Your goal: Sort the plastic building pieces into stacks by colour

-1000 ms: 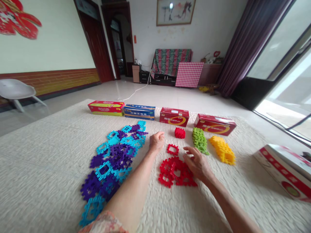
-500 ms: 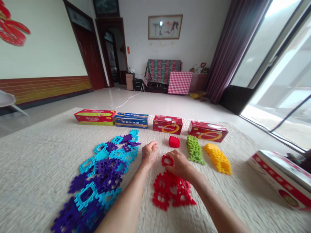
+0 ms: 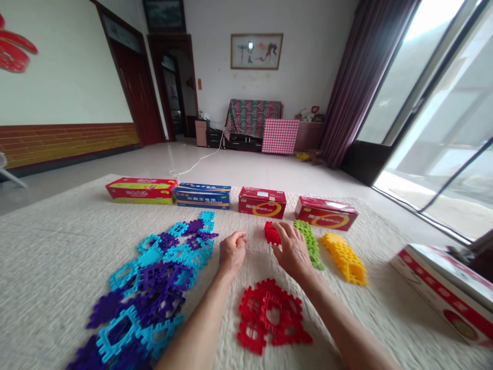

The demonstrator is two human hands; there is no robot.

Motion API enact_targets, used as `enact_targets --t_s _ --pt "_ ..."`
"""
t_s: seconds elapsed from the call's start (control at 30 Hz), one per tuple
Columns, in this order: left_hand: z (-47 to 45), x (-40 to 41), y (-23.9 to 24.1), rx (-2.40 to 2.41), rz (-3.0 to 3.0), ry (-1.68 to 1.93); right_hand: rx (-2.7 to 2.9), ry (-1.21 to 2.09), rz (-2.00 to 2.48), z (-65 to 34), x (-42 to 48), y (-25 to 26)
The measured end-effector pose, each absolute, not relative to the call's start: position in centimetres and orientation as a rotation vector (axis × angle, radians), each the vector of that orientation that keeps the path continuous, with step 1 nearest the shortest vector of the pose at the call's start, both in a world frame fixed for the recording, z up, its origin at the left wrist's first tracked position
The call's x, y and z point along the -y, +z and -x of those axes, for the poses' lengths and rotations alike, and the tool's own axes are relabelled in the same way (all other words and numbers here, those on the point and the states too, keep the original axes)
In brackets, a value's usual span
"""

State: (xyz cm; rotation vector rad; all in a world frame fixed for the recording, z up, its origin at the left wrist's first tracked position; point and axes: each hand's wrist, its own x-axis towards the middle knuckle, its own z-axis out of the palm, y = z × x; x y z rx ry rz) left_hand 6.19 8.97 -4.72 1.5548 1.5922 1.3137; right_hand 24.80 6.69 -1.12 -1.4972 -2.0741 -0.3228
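Observation:
My left hand (image 3: pixel 233 253) is closed above the mat, between the blue-purple pieces and the red ones. Its curled fingers hide whatever may be inside. My right hand (image 3: pixel 293 252) reaches over a small red stack of interlocking pieces (image 3: pixel 271 234), thumb and fingers apart, fingertips at the stack's right side. Whether they touch it I cannot tell. Nearer to me lies a loose pile of red interlocking plastic pieces (image 3: pixel 250 329), with a red square frame piece (image 3: pixel 272 310) on top. Partly behind my right hand runs a row of green pieces (image 3: pixel 313 249).
Yellow pieces (image 3: pixel 342 259) lie at the right. Many turquoise and purple pieces (image 3: pixel 154 277) spread over the left of the mat (image 3: pixel 50 246). Behind stand a red-green box (image 3: pixel 140 191), a blue box (image 3: pixel 203 197) and two dark red boxes (image 3: pixel 262 202). A white-red carton (image 3: pixel 435 288) sits far right.
My right hand has let go of the red square piece, which now lies on the red pile, and moved forward to the red stack. My left hand stays closed. The view has shifted slightly.

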Motion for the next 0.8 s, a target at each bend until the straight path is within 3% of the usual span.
enact_targets --t_s 0.53,0.8 --pt "-6.2 -8.8 -4.3 -1.609 -1.543 1.309 2.128 -0.410 1.415 -25.0 -7.1 -1.8" --pt "-6.2 -8.8 -4.5 -1.577 -1.517 1.338 2.103 -0.140 1.193 -24.6 -3.5 -0.2"
